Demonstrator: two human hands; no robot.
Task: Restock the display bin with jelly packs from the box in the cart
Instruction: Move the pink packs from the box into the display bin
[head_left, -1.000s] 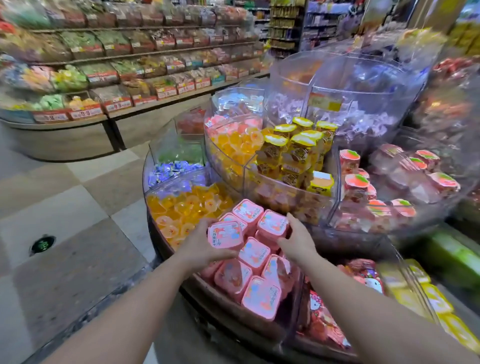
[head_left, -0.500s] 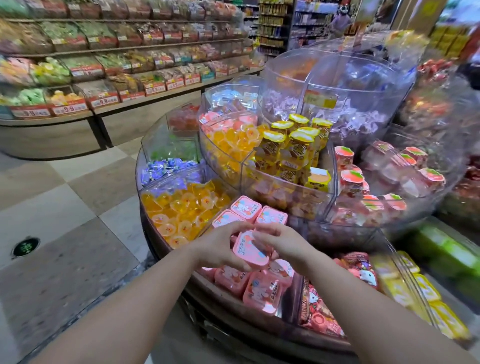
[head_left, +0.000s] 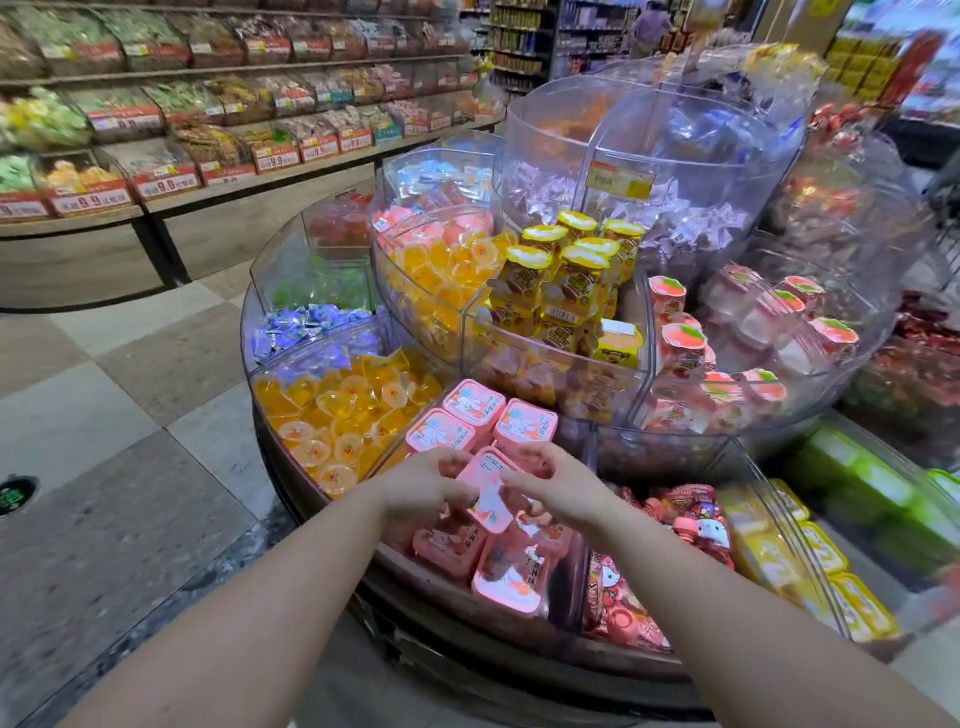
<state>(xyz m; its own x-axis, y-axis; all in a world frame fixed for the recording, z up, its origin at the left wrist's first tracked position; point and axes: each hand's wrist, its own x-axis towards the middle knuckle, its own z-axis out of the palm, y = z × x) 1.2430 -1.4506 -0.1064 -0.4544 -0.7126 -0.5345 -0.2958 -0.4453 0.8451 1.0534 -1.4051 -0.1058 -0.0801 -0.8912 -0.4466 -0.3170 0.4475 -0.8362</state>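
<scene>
While tilted, the pink jelly pack (head_left: 488, 491) sits gripped between left hand (head_left: 421, 493) and right hand (head_left: 563, 491).

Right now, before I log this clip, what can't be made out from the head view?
- Box and cart: outside the frame.
- Pink jelly pack grip: left hand and right hand cover its edges, so firm hold unclear.
- Bin floor: buried under packs.
- Price tag text: blurred.
- Green packs at right: motion-smeared.
</scene>
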